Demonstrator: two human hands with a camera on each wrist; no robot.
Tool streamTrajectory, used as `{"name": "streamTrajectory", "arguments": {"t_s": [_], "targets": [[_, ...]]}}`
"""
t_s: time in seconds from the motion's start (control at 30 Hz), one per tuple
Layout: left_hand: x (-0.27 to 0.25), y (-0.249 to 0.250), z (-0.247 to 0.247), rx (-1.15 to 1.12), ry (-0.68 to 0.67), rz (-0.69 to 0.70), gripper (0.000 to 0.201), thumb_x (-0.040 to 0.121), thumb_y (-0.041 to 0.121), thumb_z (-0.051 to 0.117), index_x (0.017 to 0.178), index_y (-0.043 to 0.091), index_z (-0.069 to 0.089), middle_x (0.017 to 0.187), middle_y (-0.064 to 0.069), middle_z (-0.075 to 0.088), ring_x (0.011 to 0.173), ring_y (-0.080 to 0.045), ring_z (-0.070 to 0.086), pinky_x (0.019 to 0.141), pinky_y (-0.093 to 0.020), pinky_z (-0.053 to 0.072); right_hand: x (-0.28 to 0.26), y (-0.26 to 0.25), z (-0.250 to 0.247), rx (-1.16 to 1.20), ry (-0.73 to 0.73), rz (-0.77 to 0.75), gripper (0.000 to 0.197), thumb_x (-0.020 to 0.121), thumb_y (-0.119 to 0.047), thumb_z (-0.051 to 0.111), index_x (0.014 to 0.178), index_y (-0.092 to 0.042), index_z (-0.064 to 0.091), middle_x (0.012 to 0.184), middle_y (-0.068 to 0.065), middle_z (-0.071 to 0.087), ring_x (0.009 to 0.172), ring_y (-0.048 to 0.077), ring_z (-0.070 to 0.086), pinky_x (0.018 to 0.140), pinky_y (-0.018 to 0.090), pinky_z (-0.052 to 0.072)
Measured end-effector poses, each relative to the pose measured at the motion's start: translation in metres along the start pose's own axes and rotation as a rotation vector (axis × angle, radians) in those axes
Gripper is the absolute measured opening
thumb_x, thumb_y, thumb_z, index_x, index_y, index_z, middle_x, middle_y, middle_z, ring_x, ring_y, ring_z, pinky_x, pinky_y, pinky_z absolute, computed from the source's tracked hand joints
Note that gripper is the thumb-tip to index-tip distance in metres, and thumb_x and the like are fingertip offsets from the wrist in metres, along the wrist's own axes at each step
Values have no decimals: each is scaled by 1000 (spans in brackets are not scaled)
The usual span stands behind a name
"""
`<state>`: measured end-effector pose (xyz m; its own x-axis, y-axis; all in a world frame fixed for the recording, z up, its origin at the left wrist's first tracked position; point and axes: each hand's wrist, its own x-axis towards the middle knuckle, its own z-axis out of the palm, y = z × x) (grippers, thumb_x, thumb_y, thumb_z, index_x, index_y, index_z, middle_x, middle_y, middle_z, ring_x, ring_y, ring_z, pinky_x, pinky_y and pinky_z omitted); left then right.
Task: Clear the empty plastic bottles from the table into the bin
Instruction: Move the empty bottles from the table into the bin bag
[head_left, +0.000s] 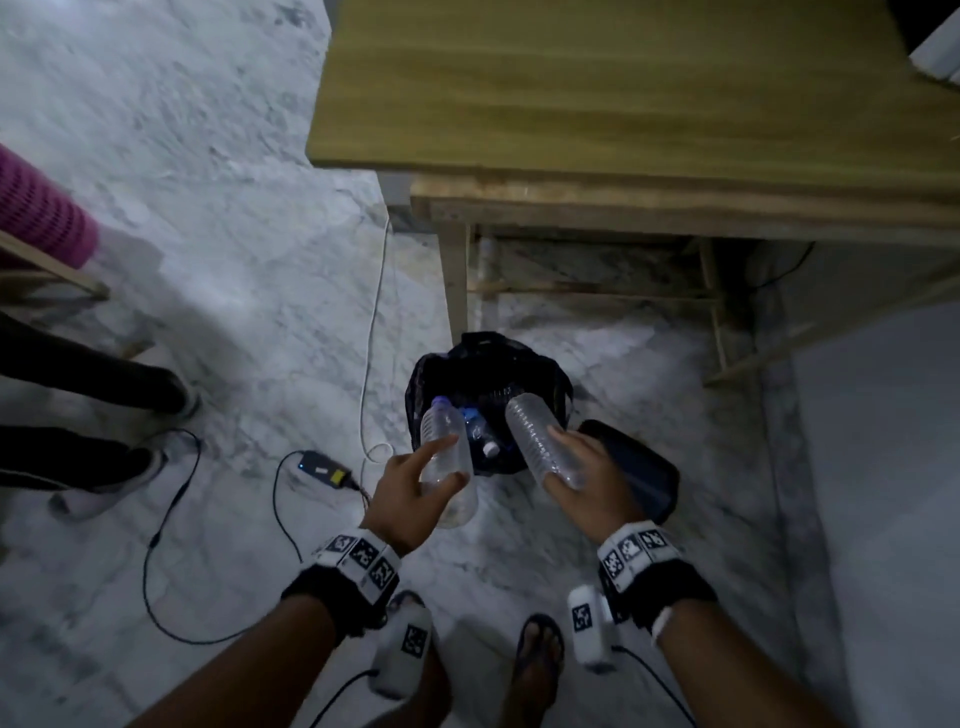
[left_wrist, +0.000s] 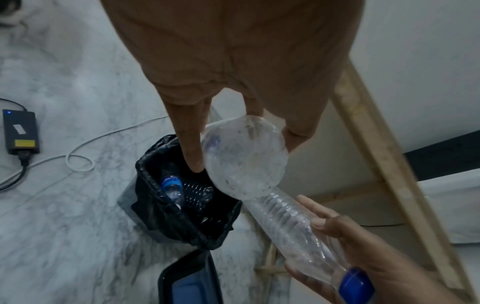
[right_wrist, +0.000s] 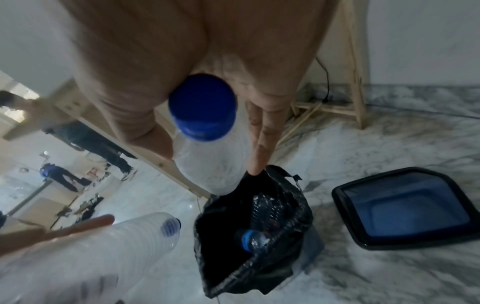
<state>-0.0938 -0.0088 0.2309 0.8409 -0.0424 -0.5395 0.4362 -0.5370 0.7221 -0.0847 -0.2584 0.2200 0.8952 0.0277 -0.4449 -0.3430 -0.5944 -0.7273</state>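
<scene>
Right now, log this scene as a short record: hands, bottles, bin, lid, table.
left hand: holds a clear bottle, cap end pointed at the bin
right hand: holds a ribbed bottle, base end pointed at the bin, blue cap at the palm
bin: on the floor by the table leg, black liner, open, bottles already inside
bin lid: off, lying on the floor beside the bin
table: wooden, the visible part bare of bottles

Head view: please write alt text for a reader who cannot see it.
Two hands each hold a clear bottle, left hand with bottle, right hand with bottle, over a black-lined bin on the floor beside a wooden table.
</scene>
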Motion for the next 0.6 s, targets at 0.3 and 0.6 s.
{"name": "streamTrajectory", "arguments": {"t_s": [0.3,0.6], "targets": [[133,-72,75,5,152,-62,73,71,78,62,136,47,51,134,-15,60,109,-29,67,88,-40,59,134,58,72,-95,-108,-69,66,85,-31,66,147,-28,42,154,6,39,142,22,38,114,31,32],[152,-90,94,9,302,18,62,78,51,69,135,27,57,129,-11,53,109,-26,65,100,-38,54,152,109,56,0,172,-78,52,87,-27,63,138,-28,52,139,5,57,120,22,59,101,37,49]]}}
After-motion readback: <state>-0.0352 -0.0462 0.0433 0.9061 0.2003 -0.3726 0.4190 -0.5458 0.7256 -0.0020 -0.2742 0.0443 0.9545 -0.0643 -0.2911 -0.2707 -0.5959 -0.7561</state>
